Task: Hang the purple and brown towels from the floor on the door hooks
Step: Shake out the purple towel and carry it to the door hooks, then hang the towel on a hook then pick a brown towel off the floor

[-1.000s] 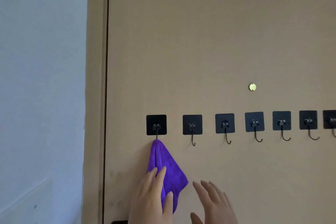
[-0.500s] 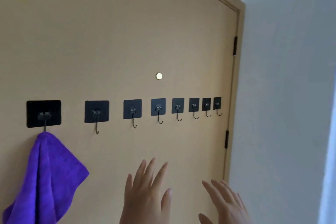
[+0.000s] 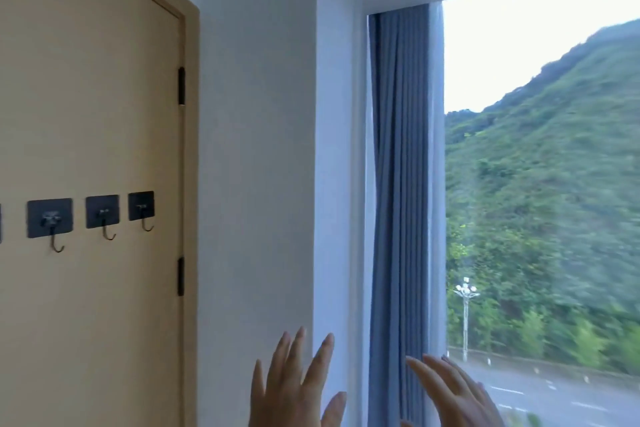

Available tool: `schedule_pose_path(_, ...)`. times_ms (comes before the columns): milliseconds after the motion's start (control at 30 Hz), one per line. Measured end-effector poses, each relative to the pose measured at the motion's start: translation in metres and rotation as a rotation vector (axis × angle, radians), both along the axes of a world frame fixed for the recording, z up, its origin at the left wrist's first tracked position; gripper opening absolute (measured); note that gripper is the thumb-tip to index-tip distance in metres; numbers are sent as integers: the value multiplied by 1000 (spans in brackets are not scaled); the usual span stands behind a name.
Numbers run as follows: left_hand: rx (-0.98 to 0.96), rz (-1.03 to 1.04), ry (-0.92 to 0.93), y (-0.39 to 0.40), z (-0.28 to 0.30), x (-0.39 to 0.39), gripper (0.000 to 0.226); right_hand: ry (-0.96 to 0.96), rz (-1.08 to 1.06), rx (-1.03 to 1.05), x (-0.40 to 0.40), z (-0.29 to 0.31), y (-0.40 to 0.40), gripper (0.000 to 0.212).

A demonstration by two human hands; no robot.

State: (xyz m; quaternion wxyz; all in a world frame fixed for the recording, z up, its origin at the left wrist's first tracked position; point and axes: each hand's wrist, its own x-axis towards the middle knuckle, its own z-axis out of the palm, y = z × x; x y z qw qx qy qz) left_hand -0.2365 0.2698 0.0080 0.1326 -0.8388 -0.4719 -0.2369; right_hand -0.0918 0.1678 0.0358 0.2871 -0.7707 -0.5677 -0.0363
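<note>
Now my left hand (image 3: 294, 388) and right hand (image 3: 453, 395) are wide open, holding nothing, with bare door hooks (image 3: 104, 218) at nine o'clock.

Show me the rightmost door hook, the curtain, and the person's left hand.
Rightmost door hook (image 3: 141, 205), head view, on its black plate.
Curtain (image 3: 398, 184), head view, mid-folds.
Left hand (image 3: 294, 388), head view, back of hand.

Both hands raised, fingers spread, holding nothing: left hand (image 3: 294, 388) before the white wall (image 3: 256, 184), right hand (image 3: 453, 395) before the blue curtain (image 3: 401, 184). Open air around and between them. Door (image 3: 90, 114) off to the left, three bare hooks (image 3: 57, 246) sticking out from its face. Wall corner juts between door and curtain. Window (image 3: 540, 184) closes off the right.
</note>
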Motion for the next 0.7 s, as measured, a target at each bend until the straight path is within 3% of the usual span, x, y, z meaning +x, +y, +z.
schedule_pose_path(100, 47, -131, -10, -9, 0, 79, 79, -117, -161, -5, 85, -7, -23, 133)
schedule_pose_path(167, -39, -251, -21, -23, -2, 126, 78, -328, -250, -21, 129, -16, -47, 107)
schedule_pose_path(233, -84, -378, -71, -35, -11, 177, 72, -292, -253, -22, 173, -29, -68, 85)
schedule_pose_path(333, -137, -549, -124, -59, -27, 249, 63, -114, -367, -3, 227, -49, -117, 81)
schedule_pose_path(700, -233, -1130, 46, -205, -62, 452, 61, -54, -995, -10, 310, -86, -312, 68)
